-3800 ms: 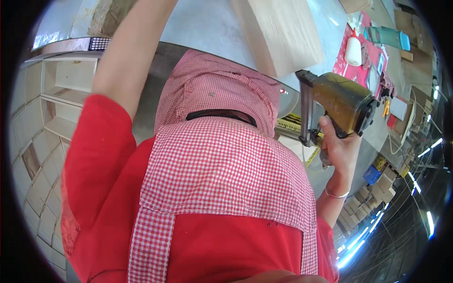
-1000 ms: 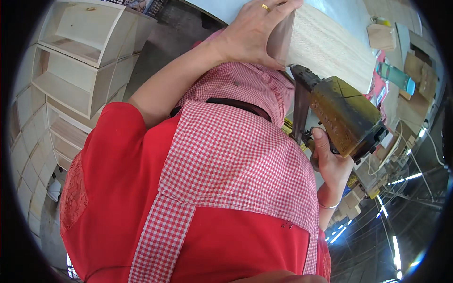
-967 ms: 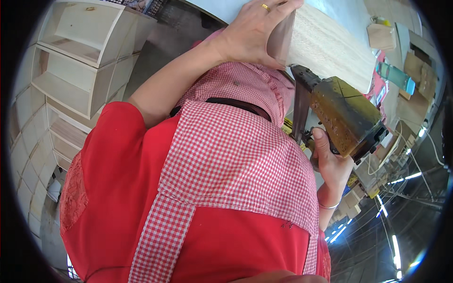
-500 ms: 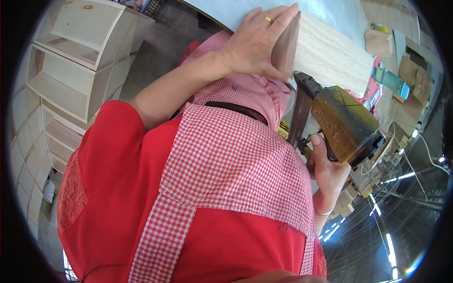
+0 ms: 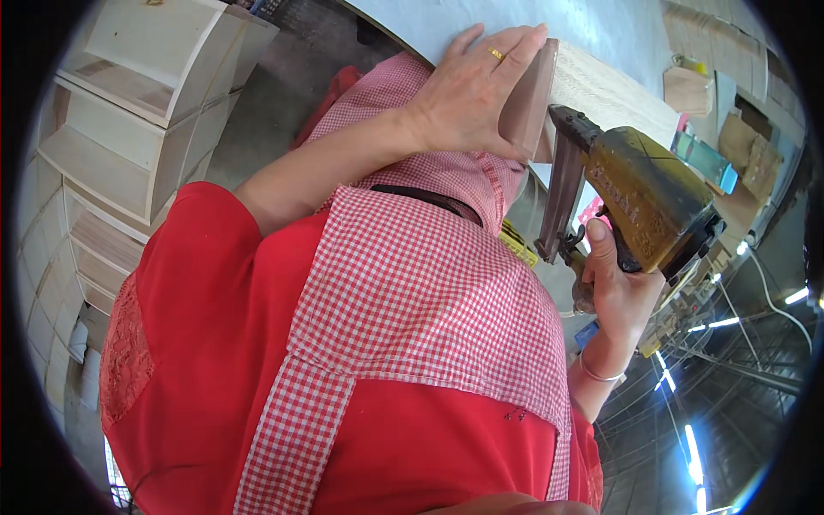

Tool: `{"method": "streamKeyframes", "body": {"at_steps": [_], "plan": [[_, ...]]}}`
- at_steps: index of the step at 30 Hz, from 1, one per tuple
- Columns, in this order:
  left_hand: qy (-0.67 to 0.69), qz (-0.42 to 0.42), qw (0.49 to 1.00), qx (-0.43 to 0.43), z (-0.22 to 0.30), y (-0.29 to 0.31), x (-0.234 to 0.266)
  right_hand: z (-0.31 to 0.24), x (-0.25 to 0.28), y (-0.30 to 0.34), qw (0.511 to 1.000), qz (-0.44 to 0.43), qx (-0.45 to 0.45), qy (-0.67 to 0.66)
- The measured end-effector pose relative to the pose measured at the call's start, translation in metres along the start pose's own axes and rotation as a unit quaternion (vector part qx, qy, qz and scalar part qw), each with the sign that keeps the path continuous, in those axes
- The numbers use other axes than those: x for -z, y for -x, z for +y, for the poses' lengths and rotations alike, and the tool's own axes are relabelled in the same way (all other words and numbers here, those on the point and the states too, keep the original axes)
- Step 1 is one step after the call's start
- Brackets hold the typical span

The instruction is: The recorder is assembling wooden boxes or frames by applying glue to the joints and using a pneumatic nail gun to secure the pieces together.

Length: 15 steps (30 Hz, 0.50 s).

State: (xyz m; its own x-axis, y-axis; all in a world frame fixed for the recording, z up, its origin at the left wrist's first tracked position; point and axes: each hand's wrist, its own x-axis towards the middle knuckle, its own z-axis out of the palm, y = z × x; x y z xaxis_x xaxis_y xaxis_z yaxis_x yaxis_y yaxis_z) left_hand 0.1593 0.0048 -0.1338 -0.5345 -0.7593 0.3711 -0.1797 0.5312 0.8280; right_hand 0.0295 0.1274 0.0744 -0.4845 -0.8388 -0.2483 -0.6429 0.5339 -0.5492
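My left hand (image 5: 468, 94) spans a reddish-brown wooden board (image 5: 530, 99), thumb at its near end and fingers at its far end. That board stands against the end of a pale wooden panel (image 5: 605, 86). A worn, yellow-brown nail gun (image 5: 654, 197) is in my right hand (image 5: 616, 279), which is wrapped round its handle. The gun's nose lies close beside the board and panel in this view; I cannot tell whether it touches them. Its long dark magazine (image 5: 562, 193) slants down toward my apron. The right fingers are partly hidden behind the handle.
A light-coloured worktop (image 5: 429, 17) spreads at the top. Beyond the panel lie a teal bottle-like object (image 5: 705, 159) and wood pieces (image 5: 687, 90). Open-fronted pale wooden boxes (image 5: 103, 163) are stacked at the left. A yellow item (image 5: 518, 244) sits below the worktop's edge.
The nail gun and my right hand have moved to the right, with the gun's nose slightly higher. My left hand and the board have shifted a little right and nearer.
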Motion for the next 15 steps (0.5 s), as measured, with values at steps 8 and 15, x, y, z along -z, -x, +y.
{"method": "streamKeyframes", "body": {"at_steps": [8, 15], "plan": [[0.005, 0.0, 1.0, 0.0, 0.0002, -0.0009, 0.0002, -0.003, 0.0016, -0.0001, 1.0, 0.003, -0.019, -0.01], [0.005, 0.004, 1.0, -0.002, -0.0004, -0.0006, 0.0, -0.0064, 0.0004, -0.0002, 1.0, 0.004, -0.022, -0.013]]}}
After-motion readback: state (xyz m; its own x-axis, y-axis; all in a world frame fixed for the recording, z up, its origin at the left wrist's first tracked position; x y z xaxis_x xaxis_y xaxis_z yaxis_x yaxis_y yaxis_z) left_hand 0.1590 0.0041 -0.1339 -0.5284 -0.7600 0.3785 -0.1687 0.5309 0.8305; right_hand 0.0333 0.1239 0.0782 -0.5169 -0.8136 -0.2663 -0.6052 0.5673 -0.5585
